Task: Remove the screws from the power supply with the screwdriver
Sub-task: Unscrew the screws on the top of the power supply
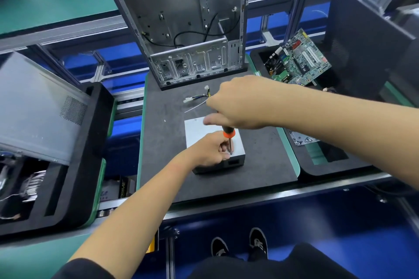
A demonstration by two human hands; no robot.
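Observation:
A grey metal power supply (199,129) lies flat on the dark foam mat (165,142) in the middle of the bench. My right hand (240,104) grips the black and orange screwdriver (228,135) from above, holding it upright with its tip down on the box's near right part. My left hand (210,150) rests on the box's near edge, its fingertips pinched round the screwdriver's thin shaft just above the tip. The screw itself is hidden under my fingers. A bundle of the supply's wires (199,97) trails away on the mat behind.
An empty open computer case (181,18) stands upright at the mat's far edge. A black bin at the right holds circuit boards (299,59). A grey side panel (34,106) leans over a black foam tray at the left. My shoes show under the bench.

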